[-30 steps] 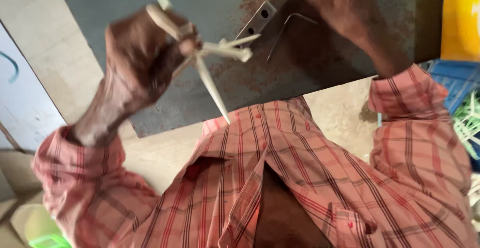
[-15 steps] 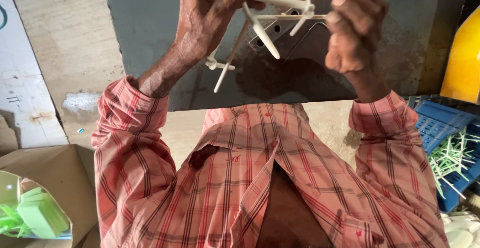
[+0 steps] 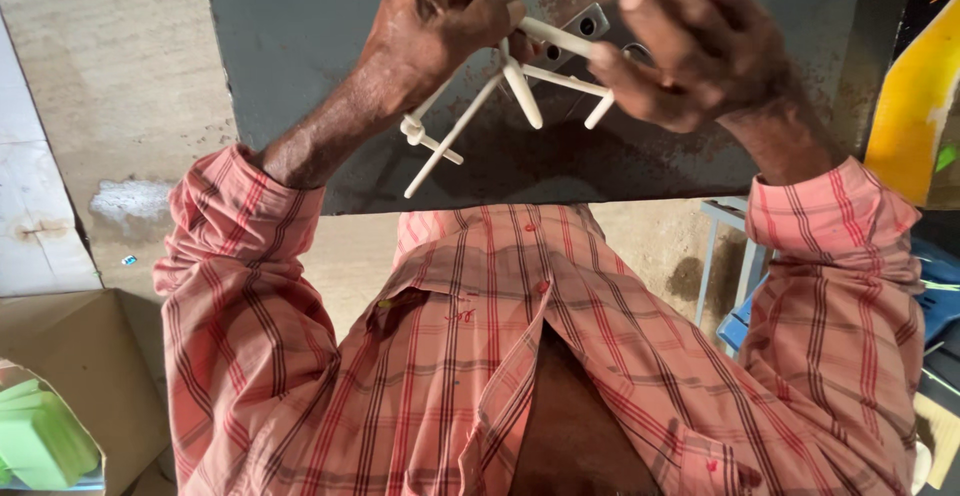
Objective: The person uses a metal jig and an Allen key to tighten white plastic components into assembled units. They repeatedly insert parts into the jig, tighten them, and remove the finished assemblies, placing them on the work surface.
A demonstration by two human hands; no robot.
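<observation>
Over the grey metal worktable (image 3: pixel 300 46), both hands have closed in together: left hand (image 3: pixel 440 16) clenched on the white plastic sprue (image 3: pixel 500 86), right hand (image 3: pixel 700 51) now pinching one branch, where before they were apart.

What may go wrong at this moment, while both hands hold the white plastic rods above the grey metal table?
1. The white plastic rods are thin and branch in several directions; pulled between the left hand and right hand, one might snap or fly off.
2. A loose branch hangs low at the left; it may drop past the edge of the grey metal table.
3. The metal bracket lies just behind the fingers and could scrape them.
</observation>
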